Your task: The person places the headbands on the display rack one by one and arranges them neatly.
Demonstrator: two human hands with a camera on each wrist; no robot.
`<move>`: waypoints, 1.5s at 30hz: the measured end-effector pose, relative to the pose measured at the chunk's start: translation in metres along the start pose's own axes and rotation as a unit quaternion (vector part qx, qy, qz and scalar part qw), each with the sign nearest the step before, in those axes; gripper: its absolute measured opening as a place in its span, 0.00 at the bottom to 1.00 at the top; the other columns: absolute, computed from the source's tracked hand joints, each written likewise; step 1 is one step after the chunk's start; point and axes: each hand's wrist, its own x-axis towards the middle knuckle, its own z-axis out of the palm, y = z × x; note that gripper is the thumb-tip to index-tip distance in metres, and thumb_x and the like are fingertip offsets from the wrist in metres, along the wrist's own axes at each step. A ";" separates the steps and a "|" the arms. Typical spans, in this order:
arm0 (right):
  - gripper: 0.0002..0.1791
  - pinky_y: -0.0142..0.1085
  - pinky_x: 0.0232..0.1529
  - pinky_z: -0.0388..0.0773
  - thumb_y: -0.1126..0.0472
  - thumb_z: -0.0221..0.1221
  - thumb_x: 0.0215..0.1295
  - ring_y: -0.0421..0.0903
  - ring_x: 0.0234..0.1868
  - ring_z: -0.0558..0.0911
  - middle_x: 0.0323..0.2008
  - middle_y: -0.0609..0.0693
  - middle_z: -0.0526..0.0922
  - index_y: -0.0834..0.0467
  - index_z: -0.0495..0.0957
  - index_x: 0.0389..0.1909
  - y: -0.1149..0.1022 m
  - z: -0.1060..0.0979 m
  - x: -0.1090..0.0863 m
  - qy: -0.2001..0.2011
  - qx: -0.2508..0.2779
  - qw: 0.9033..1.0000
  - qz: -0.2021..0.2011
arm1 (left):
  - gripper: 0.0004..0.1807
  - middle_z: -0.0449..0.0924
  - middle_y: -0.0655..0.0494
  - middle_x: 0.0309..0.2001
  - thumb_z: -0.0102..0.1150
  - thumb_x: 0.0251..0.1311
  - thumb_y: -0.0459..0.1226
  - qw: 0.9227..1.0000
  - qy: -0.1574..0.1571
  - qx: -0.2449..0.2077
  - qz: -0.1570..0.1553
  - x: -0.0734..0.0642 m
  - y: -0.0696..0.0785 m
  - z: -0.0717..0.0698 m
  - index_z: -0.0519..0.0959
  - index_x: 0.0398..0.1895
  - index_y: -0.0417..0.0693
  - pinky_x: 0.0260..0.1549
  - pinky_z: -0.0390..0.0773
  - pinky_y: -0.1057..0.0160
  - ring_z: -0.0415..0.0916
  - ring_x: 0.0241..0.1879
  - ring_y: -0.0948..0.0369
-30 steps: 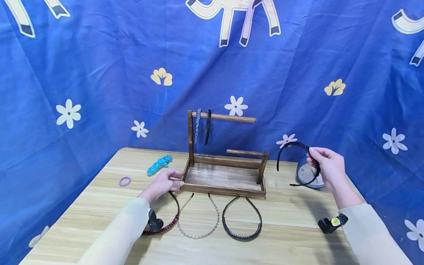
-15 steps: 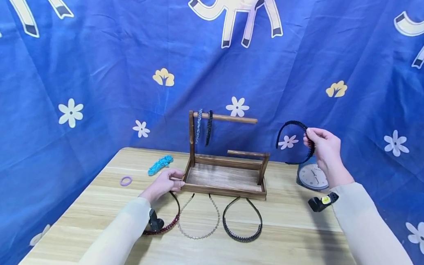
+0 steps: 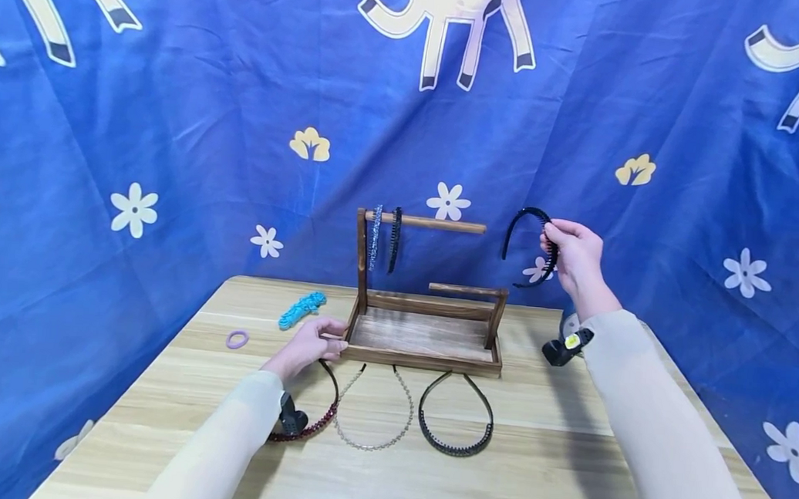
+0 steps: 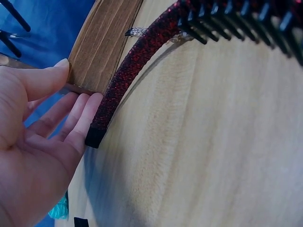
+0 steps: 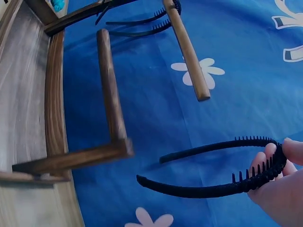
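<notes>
My right hand (image 3: 575, 254) pinches a black toothed headband (image 5: 203, 190), raised to the right of the wooden rack's upper bar (image 3: 443, 224). Its two ends point toward the rack in the right wrist view. My left hand (image 3: 312, 345) holds the front left corner of the wooden rack (image 3: 427, 359), thumb on top and fingers below. A blue glittery headband (image 3: 375, 240) and another black headband (image 3: 395, 241) hang near the left end of the upper bar. Beside my left fingers lies one end of a dark red glitter headband (image 4: 137, 56), partly hidden by my wrist in the head view.
On the table before the rack lie a clear beaded headband (image 3: 372, 448) and a black headband (image 3: 455, 448). A teal yarn bundle (image 3: 302, 310) and a purple ring (image 3: 237, 339) lie to the left. My right arm mostly hides a clock (image 3: 570, 323). A shorter lower bar (image 3: 464, 289) juts leftward.
My right hand has lifted the black headband and carried it left, from in front of the clock toward the upper bar's free end. My left hand has stayed at the rack's corner.
</notes>
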 end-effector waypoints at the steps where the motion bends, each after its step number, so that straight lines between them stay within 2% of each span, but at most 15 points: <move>1: 0.05 0.28 0.23 0.81 0.77 0.58 0.56 0.42 0.21 0.80 0.20 0.53 0.81 0.66 0.78 0.31 0.001 0.004 0.001 0.000 0.005 1.000 0.001 | 0.26 0.63 0.30 0.58 0.57 0.56 0.25 1.000 0.001 0.001 0.000 0.000 0.000 0.000 0.64 0.58 0.28 0.45 0.80 0.50 0.75 0.45 0.41; 10: 0.06 0.28 0.21 0.81 0.78 0.58 0.56 0.42 0.20 0.79 0.21 0.54 0.79 0.68 0.76 0.33 0.014 0.034 0.004 0.009 0.035 0.999 0.033 | 0.26 0.63 0.30 0.58 0.57 0.57 0.25 1.000 0.000 0.002 0.006 -0.002 0.000 -0.002 0.63 0.59 0.27 0.46 0.80 0.51 0.75 0.46 0.42; 18: 0.11 0.28 0.22 0.80 0.77 0.55 0.59 0.42 0.22 0.78 0.23 0.54 0.78 0.70 0.73 0.44 0.028 0.060 0.008 0.005 0.030 0.998 0.052 | 0.25 0.65 0.33 0.57 0.56 0.56 0.24 1.000 0.011 0.000 0.002 0.001 -0.002 -0.002 0.65 0.58 0.30 0.43 0.81 0.53 0.76 0.44 0.43; 20: 0.14 0.28 0.24 0.80 0.77 0.55 0.59 0.43 0.24 0.78 0.26 0.55 0.78 0.71 0.72 0.47 0.032 0.068 0.007 0.009 0.032 0.998 0.061 | 0.25 0.66 0.33 0.57 0.56 0.57 0.24 1.000 0.012 0.001 0.002 0.000 -0.002 -0.002 0.65 0.58 0.30 0.43 0.81 0.52 0.76 0.45 0.43; 23: 0.19 0.27 0.26 0.80 0.78 0.54 0.59 0.43 0.26 0.77 0.39 0.62 0.77 0.73 0.70 0.53 0.038 0.083 0.004 0.006 0.032 0.997 0.068 | 0.25 0.65 0.33 0.58 0.57 0.56 0.25 1.000 0.011 0.006 0.001 -0.002 -0.001 -0.003 0.65 0.58 0.29 0.44 0.81 0.52 0.75 0.45 0.42; 26: 0.21 0.26 0.27 0.80 0.78 0.52 0.60 0.43 0.28 0.77 0.52 0.68 0.71 0.74 0.68 0.55 0.043 0.098 0.001 -0.004 0.028 0.997 0.066 | 0.26 0.64 0.31 0.59 0.57 0.57 0.26 1.000 0.006 0.009 0.007 -0.003 0.000 -0.005 0.64 0.59 0.28 0.45 0.81 0.52 0.75 0.46 0.42; 28: 0.21 0.26 0.27 0.79 0.78 0.52 0.60 0.44 0.28 0.76 0.56 0.70 0.68 0.75 0.67 0.56 0.046 0.106 -0.001 -0.015 0.031 0.997 0.066 | 0.26 0.64 0.31 0.59 0.57 0.57 0.26 1.000 0.005 0.008 0.009 -0.004 0.001 -0.005 0.64 0.59 0.28 0.45 0.80 0.52 0.75 0.45 0.43; 30: 0.22 0.25 0.26 0.79 0.79 0.51 0.60 0.43 0.27 0.76 0.57 0.71 0.67 0.75 0.66 0.57 0.049 0.113 -0.003 -0.022 0.037 0.997 0.070 | 0.26 0.64 0.32 0.59 0.57 0.57 0.26 1.000 0.008 0.005 0.006 -0.004 0.001 -0.004 0.64 0.59 0.29 0.44 0.81 0.52 0.75 0.45 0.43; 37: 0.22 0.25 0.25 0.79 0.80 0.52 0.59 0.41 0.25 0.77 0.52 0.69 0.72 0.75 0.68 0.56 0.061 0.129 -0.009 -0.041 0.043 0.994 0.089 | 0.25 0.64 0.32 0.59 0.57 0.56 0.25 1.000 0.014 0.002 -0.002 -0.003 0.004 0.000 0.65 0.58 0.28 0.45 0.80 0.50 0.75 0.45 0.42; 45: 0.23 0.27 0.31 0.79 0.79 0.52 0.60 0.44 0.34 0.78 0.58 0.64 0.71 0.71 0.68 0.58 0.072 0.140 -0.018 -0.072 0.034 0.991 0.109 | 0.25 0.65 0.33 0.59 0.57 0.56 0.25 1.000 0.021 0.003 -0.001 -0.003 0.000 0.001 0.66 0.58 0.29 0.44 0.81 0.52 0.75 0.45 0.42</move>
